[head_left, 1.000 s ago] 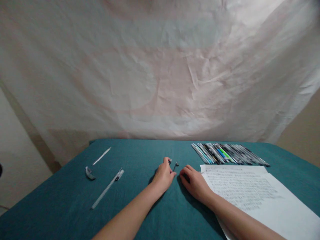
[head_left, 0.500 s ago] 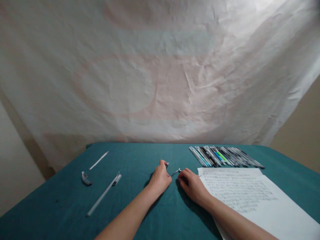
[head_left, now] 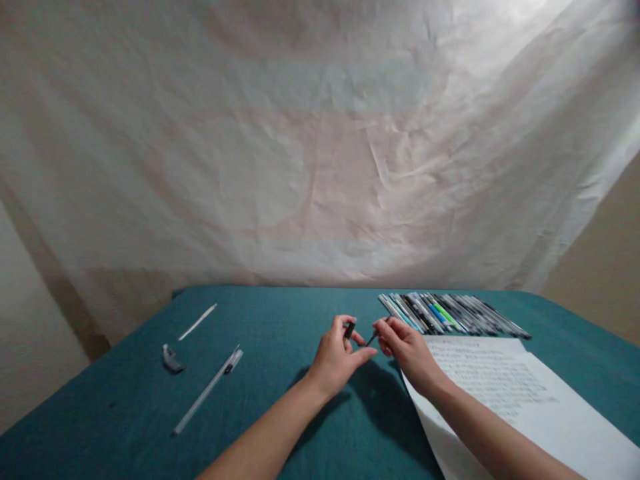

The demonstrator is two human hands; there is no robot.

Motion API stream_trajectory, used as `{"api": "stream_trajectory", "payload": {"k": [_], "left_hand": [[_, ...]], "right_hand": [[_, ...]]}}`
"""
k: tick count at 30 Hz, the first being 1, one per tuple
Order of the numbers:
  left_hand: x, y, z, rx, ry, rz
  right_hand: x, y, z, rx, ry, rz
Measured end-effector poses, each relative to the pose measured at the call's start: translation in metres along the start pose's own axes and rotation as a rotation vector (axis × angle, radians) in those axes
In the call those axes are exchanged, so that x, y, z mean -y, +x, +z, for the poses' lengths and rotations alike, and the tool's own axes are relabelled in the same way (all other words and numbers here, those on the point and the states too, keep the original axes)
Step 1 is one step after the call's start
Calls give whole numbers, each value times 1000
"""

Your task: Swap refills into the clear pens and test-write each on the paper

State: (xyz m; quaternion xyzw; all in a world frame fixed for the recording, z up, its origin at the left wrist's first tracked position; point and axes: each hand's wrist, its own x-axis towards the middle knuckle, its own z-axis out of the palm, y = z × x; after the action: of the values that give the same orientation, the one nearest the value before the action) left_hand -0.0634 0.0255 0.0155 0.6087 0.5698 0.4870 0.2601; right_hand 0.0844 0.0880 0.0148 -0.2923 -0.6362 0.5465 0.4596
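Grip [head_left: 407, 348], right: narrow on dark rod [head_left: 371, 339]

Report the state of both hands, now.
Left hand: partly closed, holding a short black piece; whether it also grips the thin dark piece, unclear.
Right hand: closed, pinching the thin dark piece.

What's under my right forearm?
The paper lies under your right forearm, with rows of writing showing beyond it. Whatever the right forearm covers can't be seen, nor whether it touches the paper.

The head camera looks forward and down across the table [head_left: 270, 333] toward a hanging sheet [head_left: 320, 167].
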Motion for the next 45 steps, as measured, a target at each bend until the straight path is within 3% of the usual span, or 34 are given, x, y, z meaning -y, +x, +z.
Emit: {"api": "stream_trajectory", "payload": {"k": [3,6,16,26,29,33,39,45], "left_hand": [[-5,-2,-2,4,-18,54],[-9,-3,-4,37,-17,93],[-18,-6,-6,56,68,122],[-19,-7,-6,133,81,172],[-18,-7,-5,143,29,158],[-9,-2,-4,89,-143,88],[6,8,-5,-46,-332,2],[9,8,-5,-41,-366,-18]], "right_hand": [[14,10,-15,-173,148,-30],[26,15,-24,-253,277,-43],[26,14,-23,-200,273,-53],[34,12,-26,-180,79,-108],[37,9,-20,-100,-8,-96],[22,8,-13,155,-219,-60],[-25,8,-8,269,-838,-353],[-29,-3,3,411,-1071,-440]]}}
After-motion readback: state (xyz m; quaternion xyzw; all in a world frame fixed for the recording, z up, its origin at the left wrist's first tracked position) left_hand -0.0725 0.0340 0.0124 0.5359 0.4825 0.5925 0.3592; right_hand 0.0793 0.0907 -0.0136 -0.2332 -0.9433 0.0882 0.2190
